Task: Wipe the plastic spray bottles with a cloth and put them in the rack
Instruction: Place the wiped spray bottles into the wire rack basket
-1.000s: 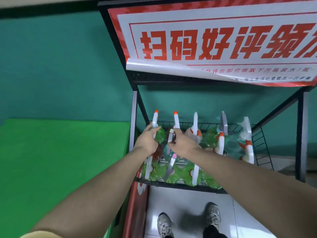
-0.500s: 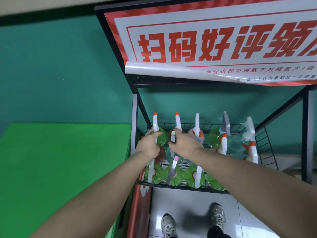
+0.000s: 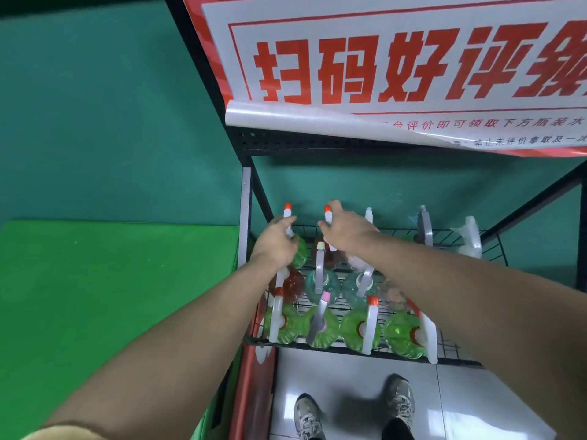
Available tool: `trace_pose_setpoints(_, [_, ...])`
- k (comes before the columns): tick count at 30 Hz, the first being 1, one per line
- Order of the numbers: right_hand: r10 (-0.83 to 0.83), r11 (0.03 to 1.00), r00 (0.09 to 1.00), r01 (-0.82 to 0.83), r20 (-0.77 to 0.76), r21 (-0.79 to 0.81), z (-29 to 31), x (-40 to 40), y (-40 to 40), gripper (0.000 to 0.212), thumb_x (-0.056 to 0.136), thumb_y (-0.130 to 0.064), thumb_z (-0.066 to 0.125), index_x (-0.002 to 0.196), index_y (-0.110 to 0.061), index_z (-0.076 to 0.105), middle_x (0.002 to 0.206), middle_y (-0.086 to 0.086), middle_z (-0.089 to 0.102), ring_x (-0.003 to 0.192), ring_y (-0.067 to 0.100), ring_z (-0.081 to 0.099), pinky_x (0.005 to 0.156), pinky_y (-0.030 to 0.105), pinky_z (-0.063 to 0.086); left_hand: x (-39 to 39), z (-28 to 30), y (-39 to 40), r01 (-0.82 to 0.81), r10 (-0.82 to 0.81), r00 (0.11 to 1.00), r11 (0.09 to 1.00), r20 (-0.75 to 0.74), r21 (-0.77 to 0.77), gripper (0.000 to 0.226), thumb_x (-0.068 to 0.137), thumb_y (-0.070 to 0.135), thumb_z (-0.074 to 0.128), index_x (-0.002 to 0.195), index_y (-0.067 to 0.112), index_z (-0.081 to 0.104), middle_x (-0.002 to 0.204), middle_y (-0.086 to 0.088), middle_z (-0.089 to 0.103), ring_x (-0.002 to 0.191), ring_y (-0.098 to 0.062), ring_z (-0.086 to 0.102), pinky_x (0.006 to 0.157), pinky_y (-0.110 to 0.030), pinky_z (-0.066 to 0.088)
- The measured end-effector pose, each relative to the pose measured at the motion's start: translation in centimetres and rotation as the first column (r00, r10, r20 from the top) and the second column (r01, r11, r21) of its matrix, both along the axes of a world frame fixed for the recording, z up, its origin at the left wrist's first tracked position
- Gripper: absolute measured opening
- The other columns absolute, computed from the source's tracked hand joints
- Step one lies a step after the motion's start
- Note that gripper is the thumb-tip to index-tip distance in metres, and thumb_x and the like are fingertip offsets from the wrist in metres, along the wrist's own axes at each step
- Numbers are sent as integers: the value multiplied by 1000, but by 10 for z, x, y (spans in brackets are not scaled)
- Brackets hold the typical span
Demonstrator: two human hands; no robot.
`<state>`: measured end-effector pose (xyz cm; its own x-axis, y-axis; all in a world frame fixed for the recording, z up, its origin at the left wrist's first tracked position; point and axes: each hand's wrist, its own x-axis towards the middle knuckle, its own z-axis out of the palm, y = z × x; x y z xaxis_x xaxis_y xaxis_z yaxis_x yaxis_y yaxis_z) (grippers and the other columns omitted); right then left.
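Both hands are way back in the rack (image 3: 495,246). The left hand (image 3: 275,246) is curled round the far-left spray bottle (image 3: 288,217), and the right hand (image 3: 344,231) grips the next bottle (image 3: 327,215) over. Both nozzles point away from me, and the other bottles sit in rows below. Red sign (image 3: 397,65) reads 扫码好评.
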<state>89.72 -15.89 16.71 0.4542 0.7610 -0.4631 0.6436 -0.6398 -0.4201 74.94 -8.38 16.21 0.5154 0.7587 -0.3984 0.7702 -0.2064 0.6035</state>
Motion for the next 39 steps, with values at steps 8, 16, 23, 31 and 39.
trace_pose_setpoints(8, [-67,995,989,77,-133,69,-13,-5,9,36,108,-30,33,139,-11,27,82,12,61,54,23,58,45,29,43,-1,-10,7,-23,24,999,999,34,-40,56,100,-2,52,150,23,48,166,5,27,92,-18,65,52,-7,44])
trace_pose_setpoints(16, [-193,978,947,207,-258,28,-1,-9,-2,66,106,-45,41,157,-19,7,78,10,64,48,18,58,36,21,42,-4,-7,5,8,-9,1000,999,-19,-50,59,100,6,57,152,29,43,169,1,16,133,-29,54,103,-34,51])
trace_pose_setpoints(23, [-141,987,983,148,-120,59,28,-29,-43,58,103,-47,41,151,-26,17,68,-1,64,49,20,68,78,49,60,-21,17,-27,1,-4,996,1000,87,26,53,98,5,59,147,23,51,167,-10,19,140,-25,47,87,-11,42])
trace_pose_setpoints(31, [-90,995,980,98,-177,34,27,-98,-107,43,100,-48,54,117,-14,33,82,3,63,59,14,57,54,35,51,-69,3,-84,-15,4,984,998,179,56,58,93,6,63,146,25,48,160,-5,32,119,-33,62,100,-41,51])
trace_pose_setpoints(39, [-82,992,988,69,-133,-103,8,-124,-105,35,102,-29,49,125,-12,29,88,6,57,79,28,65,71,47,59,-82,1,-88,29,-31,999,995,24,96,69,97,9,56,157,31,31,164,5,31,102,-24,69,72,-28,52])
